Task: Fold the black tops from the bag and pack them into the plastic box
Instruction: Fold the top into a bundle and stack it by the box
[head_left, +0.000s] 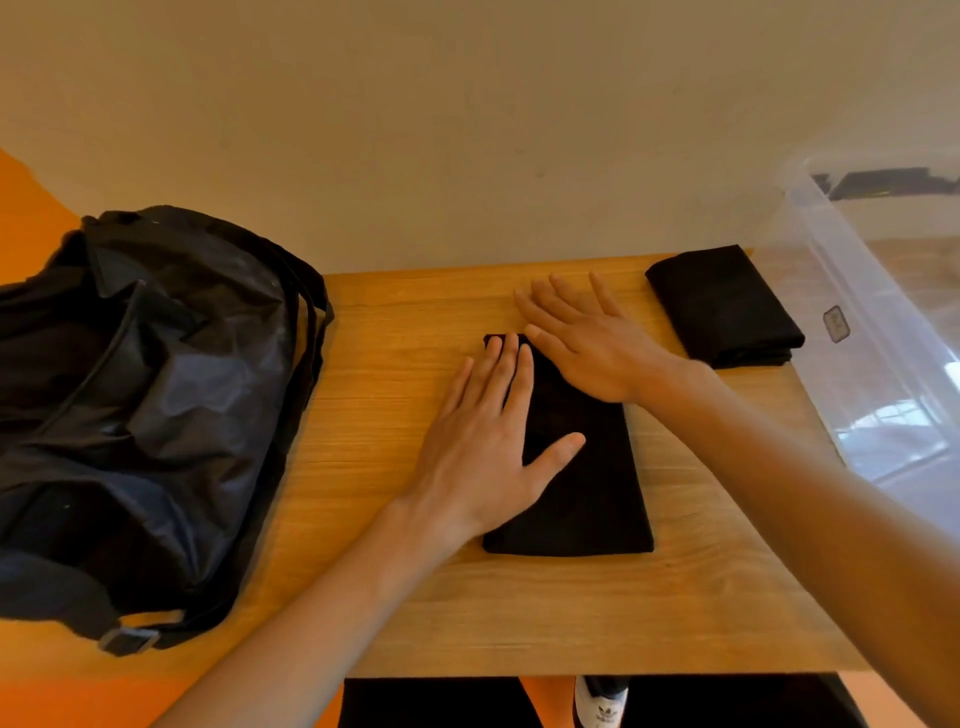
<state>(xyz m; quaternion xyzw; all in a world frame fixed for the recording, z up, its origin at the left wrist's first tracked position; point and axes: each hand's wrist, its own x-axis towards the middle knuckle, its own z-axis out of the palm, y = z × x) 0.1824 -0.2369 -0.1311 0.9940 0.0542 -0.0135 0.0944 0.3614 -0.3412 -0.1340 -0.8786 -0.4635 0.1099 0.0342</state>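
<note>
Two flat hands smoothing a narrow folded black fabric top (582, 467) at the wooden table's (519, 613) centre.
Left hand (488, 441) and right hand (587, 343) press, fingers straight, grasping nothing; likely next, folding it shorter for the clear plastic box (883, 374) at three o'clock.

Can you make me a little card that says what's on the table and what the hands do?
left hand: flat on the long black top
right hand: open, at that top's far end
second top: folded, beside the plastic box
bag: dark, at the left of the table
box: clear, at the right
</note>
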